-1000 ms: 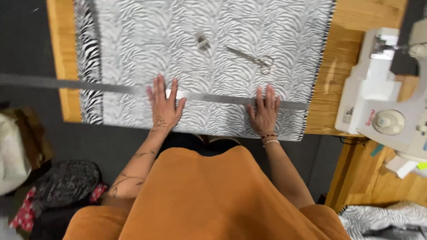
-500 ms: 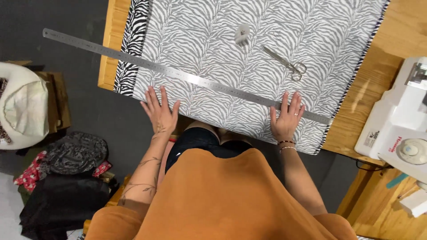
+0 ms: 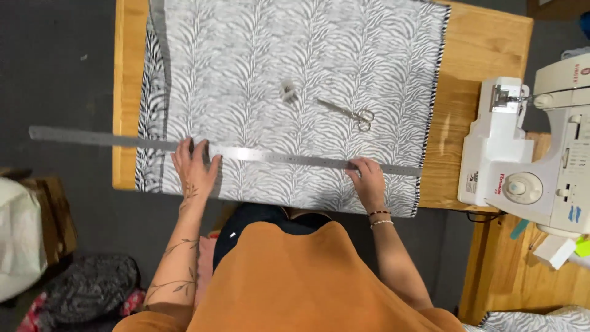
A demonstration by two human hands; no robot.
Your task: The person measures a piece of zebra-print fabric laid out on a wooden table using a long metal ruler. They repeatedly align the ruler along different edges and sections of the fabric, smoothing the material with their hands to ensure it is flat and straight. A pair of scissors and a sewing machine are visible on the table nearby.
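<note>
The long, thin steel ruler [image 3: 227,151] is lying across the zebra-striped grey-and-white fabric [image 3: 295,67], which is spreading over most of the pale wooden surface [image 3: 126,92]. The ruler's far left end is sticking out well past the surface's edge, hanging over the dark floor [image 3: 55,74] with nothing under it.

The left hand [image 3: 195,167] is pressing down flat, fingers spread, on the ruler and the cloth near the fabric's left border. The right hand [image 3: 367,179] is also lying flat, fingers together, on the ruler close to its right end. Neither hand is forming a closed grip on anything; both are open and only bearing down.

The risks I judge from here:
- With so much ruler overhanging unsupported, it is likely pivoting easily if the left hand lightens its pressure, which would skew the line.
- The fabric is lying loose, so any sideways push from either palm may be dragging it into ripples under the ruler.
- The near hem is sitting right at the surface's front edge against the person's body, so a lean forward may be shifting the whole cloth.

The small steel scissors [image 3: 348,113] and a small pale clip-like object [image 3: 288,91] are resting on the fabric beyond the ruler, well apart from both hands. A white sewing machine [image 3: 528,154] is standing to the right.
</note>
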